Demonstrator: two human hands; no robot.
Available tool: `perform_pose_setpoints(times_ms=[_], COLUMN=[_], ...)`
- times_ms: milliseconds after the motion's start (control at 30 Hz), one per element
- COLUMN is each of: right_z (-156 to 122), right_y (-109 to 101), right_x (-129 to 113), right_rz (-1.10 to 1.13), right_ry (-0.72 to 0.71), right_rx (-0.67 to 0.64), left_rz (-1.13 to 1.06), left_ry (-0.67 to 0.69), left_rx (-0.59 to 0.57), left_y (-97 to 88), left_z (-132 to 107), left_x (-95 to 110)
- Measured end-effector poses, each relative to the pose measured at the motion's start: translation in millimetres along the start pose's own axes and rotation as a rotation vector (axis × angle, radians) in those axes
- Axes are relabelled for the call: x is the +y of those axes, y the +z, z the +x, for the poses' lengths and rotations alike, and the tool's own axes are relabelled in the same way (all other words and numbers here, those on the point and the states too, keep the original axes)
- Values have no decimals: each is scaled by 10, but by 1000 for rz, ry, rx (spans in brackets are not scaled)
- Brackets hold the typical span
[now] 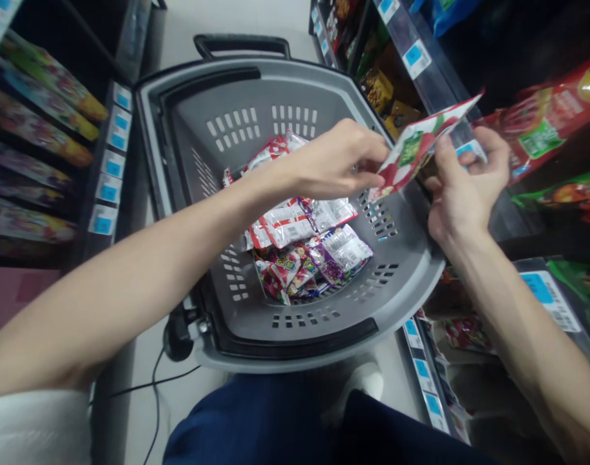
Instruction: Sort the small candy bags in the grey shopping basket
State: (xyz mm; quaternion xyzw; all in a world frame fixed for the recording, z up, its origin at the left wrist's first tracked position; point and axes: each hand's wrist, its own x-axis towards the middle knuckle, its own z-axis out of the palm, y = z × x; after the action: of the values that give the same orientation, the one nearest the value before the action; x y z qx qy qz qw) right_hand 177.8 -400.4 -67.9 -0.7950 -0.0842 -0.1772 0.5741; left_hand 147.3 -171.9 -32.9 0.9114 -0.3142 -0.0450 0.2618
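Observation:
A red and white snack packet (411,152) with a green patch is stretched between my two hands, over the right rim of a grey shopping basket (406,258). My left hand (346,158) reaches across the basket and pinches the packet's near left end. On the other side, my right hand (472,181) grips its right edge with the thumb on top. Down in the basket lies a loose pile of small snack packets (295,223), some silver-backed, some red or purple. My left forearm covers part of that pile.
Shelves with price labels (113,168) and packaged snacks (42,129) stand on the left. To the right, a shelf edge (425,71) and a large red bag (556,123) come close to my right hand. A black cable (156,400) lies on the floor.

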Motion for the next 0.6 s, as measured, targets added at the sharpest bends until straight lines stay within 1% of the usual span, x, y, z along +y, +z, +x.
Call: perform_pose_setpoints(times_ms=[67,100,167,200,233,267,300,333,400,467,600], right_z=[-25,-42,-88,-114,-141,-166,-187,-202,-210,-194,-143], right_y=[9,15,33,48,65,85,107,128,166,192,204], right_x=[-122,-199,-347,-403,-443,-463,-468,-461,-435,-423,-461], right_rz=[194,281,407,483,571,664,750,818,894,913,848], right_ry=[212,293,389,422,455,481,499,512,526,537,584], right_rx=[-127,-219,-484,-588,-658,-695,-693,-659,-511,-385,-268], left_rz=[41,75,171,224,274,313,340,355,361,362,359], left_ry=[80,129,226,271,307,332,347,353,337,331,362], left_rx=[56,85,137,155,165,172,173,164,150,131,25], left_y=[45,76,149,189,228,265,297,323,354,359,327], left_z=[-6,-9,-14,-15,-15,-14,-11,-6,8,24,45], left_x=[109,149,198,211,221,230,242,256,288,315,327])
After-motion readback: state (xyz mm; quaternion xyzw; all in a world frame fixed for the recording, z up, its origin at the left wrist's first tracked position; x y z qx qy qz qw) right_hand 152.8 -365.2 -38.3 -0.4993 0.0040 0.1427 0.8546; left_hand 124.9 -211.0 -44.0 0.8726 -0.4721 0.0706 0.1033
